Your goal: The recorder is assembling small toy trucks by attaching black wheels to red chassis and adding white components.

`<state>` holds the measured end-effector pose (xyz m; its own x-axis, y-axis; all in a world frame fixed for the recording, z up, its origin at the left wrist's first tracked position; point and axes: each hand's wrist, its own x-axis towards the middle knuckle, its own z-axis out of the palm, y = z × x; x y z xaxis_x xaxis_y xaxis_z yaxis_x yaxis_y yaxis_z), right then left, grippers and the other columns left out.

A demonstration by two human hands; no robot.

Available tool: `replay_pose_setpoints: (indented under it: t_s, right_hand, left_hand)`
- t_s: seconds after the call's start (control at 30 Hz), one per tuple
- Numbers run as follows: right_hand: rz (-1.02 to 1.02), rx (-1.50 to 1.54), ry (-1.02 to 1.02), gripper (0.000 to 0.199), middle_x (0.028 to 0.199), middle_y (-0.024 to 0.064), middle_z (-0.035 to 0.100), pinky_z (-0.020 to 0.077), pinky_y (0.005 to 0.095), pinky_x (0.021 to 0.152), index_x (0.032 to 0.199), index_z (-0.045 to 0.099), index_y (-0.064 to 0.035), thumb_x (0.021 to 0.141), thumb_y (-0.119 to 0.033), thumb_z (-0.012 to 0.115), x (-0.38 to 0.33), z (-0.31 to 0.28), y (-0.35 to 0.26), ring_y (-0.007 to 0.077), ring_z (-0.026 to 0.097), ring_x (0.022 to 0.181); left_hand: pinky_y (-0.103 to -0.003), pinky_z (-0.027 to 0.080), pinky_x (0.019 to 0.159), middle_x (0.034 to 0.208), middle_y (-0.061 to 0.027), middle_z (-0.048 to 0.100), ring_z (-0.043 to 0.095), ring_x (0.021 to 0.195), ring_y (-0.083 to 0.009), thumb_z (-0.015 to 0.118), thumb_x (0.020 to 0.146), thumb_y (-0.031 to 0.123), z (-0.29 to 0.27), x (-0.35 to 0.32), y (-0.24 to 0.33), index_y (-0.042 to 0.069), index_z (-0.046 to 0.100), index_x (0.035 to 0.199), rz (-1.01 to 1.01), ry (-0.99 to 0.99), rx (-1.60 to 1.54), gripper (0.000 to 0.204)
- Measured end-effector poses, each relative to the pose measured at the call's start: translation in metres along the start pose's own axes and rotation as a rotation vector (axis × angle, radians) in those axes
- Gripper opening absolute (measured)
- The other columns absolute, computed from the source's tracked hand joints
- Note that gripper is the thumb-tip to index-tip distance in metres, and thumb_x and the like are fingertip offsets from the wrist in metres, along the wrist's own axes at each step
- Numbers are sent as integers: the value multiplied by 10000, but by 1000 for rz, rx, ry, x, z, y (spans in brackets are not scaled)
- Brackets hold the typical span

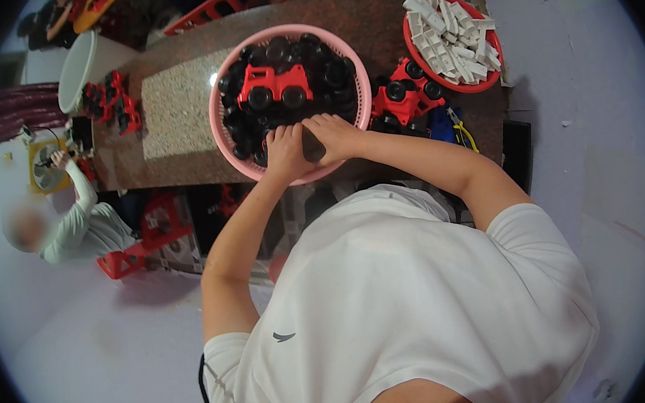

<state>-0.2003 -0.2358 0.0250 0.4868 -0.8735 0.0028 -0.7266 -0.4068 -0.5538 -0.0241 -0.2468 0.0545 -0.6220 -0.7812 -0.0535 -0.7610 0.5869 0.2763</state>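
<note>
A pink plastic basket (218, 130) full of black toy wheels (335, 74) stands on the table in front of me. On top of the wheels lies a red toy truck body (277, 82) with black wheels on its near side. At the basket's near edge, my left hand (286, 151) and my right hand (335, 136) are close together with fingers bent. Whatever they grip is hidden beneath them; only a dark patch shows between the thumbs. Right of the basket, more red toy trucks (403, 103) with black wheels are heaped together.
A red basket (500, 74) of white plastic parts stands at the far right. Yellow-handled pliers (465, 131) lie near the table's right edge. Further left are red toy trucks (110, 101) on the brown table (369, 27). Another person (85, 220) sits at the left beside a fan (47, 168).
</note>
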Motion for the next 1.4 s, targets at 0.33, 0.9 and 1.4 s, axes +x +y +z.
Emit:
replay_pose_setpoints:
  t_s: [0.33, 0.9, 1.4]
  right_hand:
    - [348, 1252, 156, 613, 1247, 159, 551, 436, 329, 980, 1331, 420, 30, 882, -306, 668, -50, -56, 19, 216, 541, 1151]
    - [425, 1185, 808, 862, 1302, 165, 505, 456, 346, 919, 1450, 181, -29, 799, -164, 730, -101, -49, -96, 213, 552, 1100]
    - [951, 1579, 891, 517, 1087, 162, 622, 520, 340, 778, 1184, 533, 13, 816, -330, 654, -117, -39, -55, 235, 635, 950]
  left_hand:
    - [-372, 417, 981, 1188, -93, 559, 540, 1109, -230, 672, 747, 252, -59, -15, -4, 37, 448, 1296, -394, -25, -1732, 631]
    - [-425, 483, 958, 1220, -135, 599, 600, 1090, -271, 598, 889, 356, -42, 33, 13, 72, 522, 1254, -483, -607, -1961, 469]
    - [-501, 292, 1042, 1354, -197, 371, 343, 1287, -379, 855, 528, 219, -60, 17, 129, 76, 425, 1323, 614, 66, -15, 915]
